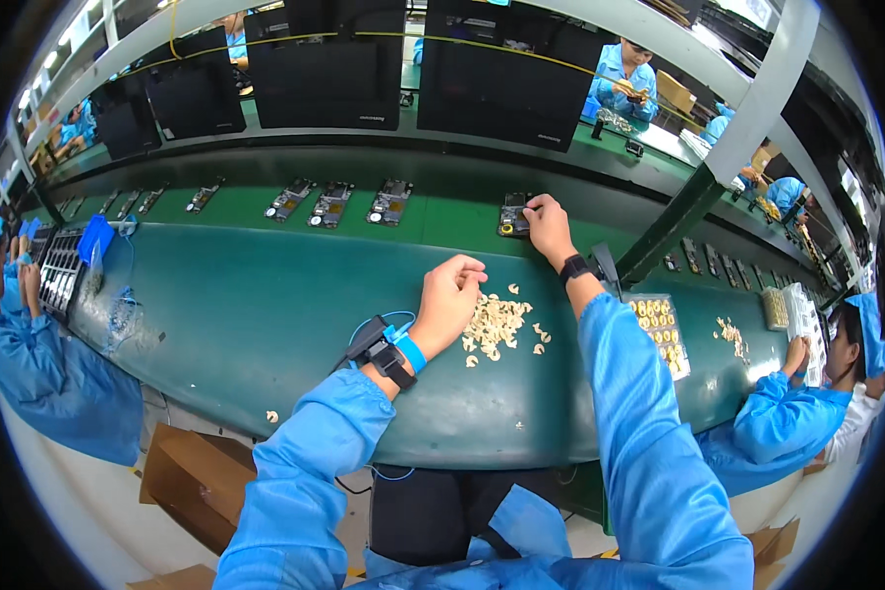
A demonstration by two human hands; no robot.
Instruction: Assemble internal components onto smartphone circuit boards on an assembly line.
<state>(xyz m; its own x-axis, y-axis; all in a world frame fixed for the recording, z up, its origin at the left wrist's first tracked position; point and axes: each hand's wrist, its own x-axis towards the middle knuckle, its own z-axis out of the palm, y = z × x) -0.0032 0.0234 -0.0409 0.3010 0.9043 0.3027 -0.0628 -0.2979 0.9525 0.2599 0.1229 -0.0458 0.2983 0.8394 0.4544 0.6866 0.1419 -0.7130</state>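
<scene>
On the green belt, a dark circuit board (514,214) with a yellow ring at its lower left lies in front of me. At the board's right edge is my right hand (548,224), thumb and fingers closed on it. Lower and to the left, my left hand (450,298) hovers over the table with its fingers curled together; whatever they hold, if anything, is hidden. Just beside it a loose pile of small beige curved pieces (497,324) is spread on the green tabletop (265,295).
Several more boards (390,202) lie along the belt (433,224). A tray of round yellow parts (661,334) sits right of my forearm. Dark monitors (506,79) hang beyond, and a slanted metal post (698,197) rises at right. Co-workers sit on both sides; cardboard boxes (192,482) stand below.
</scene>
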